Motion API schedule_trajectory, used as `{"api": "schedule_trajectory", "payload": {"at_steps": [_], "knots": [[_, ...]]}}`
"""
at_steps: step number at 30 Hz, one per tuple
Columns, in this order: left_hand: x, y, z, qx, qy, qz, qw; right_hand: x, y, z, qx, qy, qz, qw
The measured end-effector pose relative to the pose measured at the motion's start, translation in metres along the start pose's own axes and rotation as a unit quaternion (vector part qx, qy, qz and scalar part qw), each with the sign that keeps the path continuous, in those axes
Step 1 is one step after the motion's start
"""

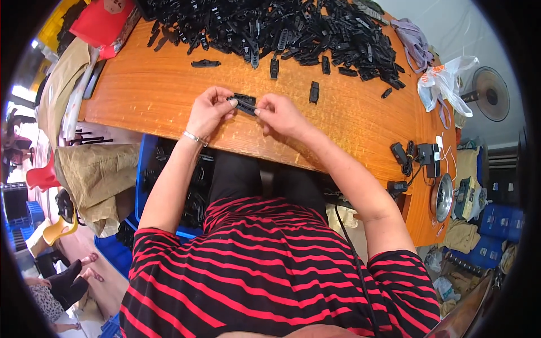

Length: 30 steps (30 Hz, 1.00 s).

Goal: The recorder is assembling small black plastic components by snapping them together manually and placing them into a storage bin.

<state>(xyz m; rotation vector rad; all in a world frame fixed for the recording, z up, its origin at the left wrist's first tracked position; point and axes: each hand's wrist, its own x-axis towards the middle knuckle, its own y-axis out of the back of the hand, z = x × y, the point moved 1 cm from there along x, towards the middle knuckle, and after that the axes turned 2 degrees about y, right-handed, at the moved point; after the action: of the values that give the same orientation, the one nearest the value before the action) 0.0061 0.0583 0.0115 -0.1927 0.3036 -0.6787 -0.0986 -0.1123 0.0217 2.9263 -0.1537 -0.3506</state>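
Note:
Both hands meet over the front edge of the wooden table [163, 107]. My left hand [209, 112] pinches one end of a narrow black plastic part [245, 106] between thumb and fingers. The other end is gripped by my right hand [280, 115]. A second dark piece seems to lie just behind it, though I cannot tell whether the two are joined. Several loose black parts lie beyond the hands, among them one upright piece [314, 92] to the right and one lying flat [205, 63] to the left.
A large heap of black plastic parts [270, 34] covers the table's far side. Right: black adapters with cables [428, 160], a metal bowl [443, 197], a white plastic bag [445, 84] and a fan [489, 96]. Below the table's left edge stands a blue crate [141, 186] with black parts.

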Motion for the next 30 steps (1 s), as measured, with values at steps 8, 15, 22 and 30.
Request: {"api": "schedule_trajectory", "payload": {"at_steps": [8,15,22,30], "knots": [[0.012,0.001,0.005,0.148,-0.021,0.024,0.988,0.016,0.0,0.0,0.028,-0.008,0.058,0.998],[0.033,0.004,0.004,0.268,-0.036,0.074,0.96,0.029,-0.002,-0.006,0.009,-0.04,0.08,0.996],[0.036,0.008,0.008,0.291,0.022,0.061,0.955,0.032,0.002,-0.025,0.019,-0.133,0.041,0.99],[0.047,0.003,0.009,0.464,-0.008,0.069,0.883,0.051,0.013,-0.026,-0.039,-0.201,0.01,0.979]]}}
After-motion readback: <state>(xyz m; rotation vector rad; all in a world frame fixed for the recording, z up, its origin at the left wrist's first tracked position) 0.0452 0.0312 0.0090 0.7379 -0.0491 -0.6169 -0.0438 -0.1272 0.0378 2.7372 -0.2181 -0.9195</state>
